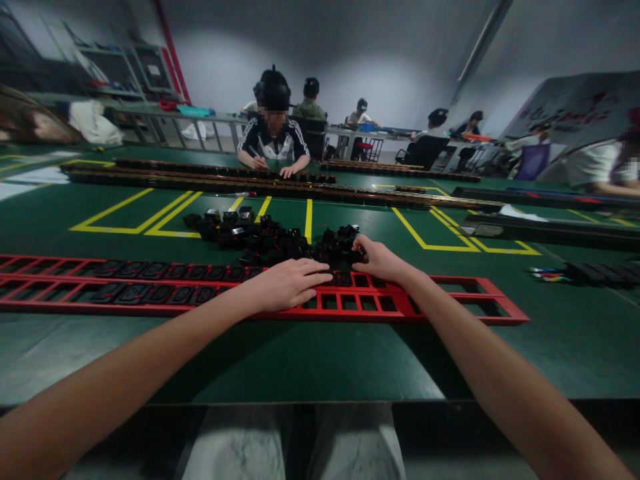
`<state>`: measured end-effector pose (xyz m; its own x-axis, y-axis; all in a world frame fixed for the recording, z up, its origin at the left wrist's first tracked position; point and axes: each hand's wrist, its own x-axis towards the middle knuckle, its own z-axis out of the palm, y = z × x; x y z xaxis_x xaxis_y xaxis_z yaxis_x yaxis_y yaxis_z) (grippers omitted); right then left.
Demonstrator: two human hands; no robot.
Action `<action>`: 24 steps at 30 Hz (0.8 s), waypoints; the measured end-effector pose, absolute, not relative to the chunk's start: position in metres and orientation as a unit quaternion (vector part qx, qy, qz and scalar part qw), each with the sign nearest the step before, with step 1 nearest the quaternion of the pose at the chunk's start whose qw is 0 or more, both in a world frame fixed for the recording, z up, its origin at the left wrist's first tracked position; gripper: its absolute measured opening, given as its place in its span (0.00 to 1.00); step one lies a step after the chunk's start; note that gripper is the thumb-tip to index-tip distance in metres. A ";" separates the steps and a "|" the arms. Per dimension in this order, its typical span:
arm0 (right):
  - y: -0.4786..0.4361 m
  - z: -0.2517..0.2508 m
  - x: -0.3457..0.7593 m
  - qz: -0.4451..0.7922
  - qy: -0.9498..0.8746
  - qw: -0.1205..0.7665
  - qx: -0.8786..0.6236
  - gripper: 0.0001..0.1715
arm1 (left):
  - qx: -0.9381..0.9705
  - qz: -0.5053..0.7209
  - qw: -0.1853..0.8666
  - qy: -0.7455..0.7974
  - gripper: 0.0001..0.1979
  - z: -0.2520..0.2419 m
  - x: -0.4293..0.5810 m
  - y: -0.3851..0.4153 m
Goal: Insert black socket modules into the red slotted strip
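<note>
A long red frame (400, 305) with two rows of rectangular openings lies across the green table in front of me. Black socket-like modules (183, 294) fill some openings on its left and middle part. My left hand (287, 283) rests palm down over the middle of the frame, fingers stretched; whatever is under it is hidden. Just behind the frame is a loose pile of black modules (270, 239). At the pile's right end my right hand (379, 259) has its thumb and fingers curled together on a black module (349, 233), partly covered by the fingertips.
Long dark strips (210, 179) run across the table behind the pile. Yellow tape lines (309, 220) mark the green surface. Dark parts with coloured wire ends (545, 274) lie at the right. A person (274, 137) sits opposite; several others are farther back.
</note>
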<state>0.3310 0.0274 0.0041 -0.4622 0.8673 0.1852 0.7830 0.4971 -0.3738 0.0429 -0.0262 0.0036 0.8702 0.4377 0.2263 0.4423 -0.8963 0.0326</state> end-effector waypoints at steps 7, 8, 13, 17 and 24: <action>0.028 0.003 0.330 0.116 -0.863 0.210 -0.445 0.31 | -0.961 -0.123 0.012 -0.246 0.22 0.003 0.042 -0.027; 0.028 0.003 0.330 0.115 -0.864 0.214 -0.440 0.33 | -0.961 -0.122 0.013 -0.247 0.22 0.002 0.042 -0.027; 0.031 0.003 0.330 0.100 -0.874 0.214 -0.424 0.28 | -0.961 -0.121 0.014 -0.247 0.22 0.001 0.042 -0.026; 0.032 0.002 0.330 0.093 -0.875 0.211 -0.425 0.25 | -0.961 -0.122 0.015 -0.249 0.21 0.000 0.042 -0.026; 0.030 0.004 0.330 0.100 -0.869 0.222 -0.430 0.24 | -0.960 -0.121 0.012 -0.252 0.21 0.000 0.043 -0.026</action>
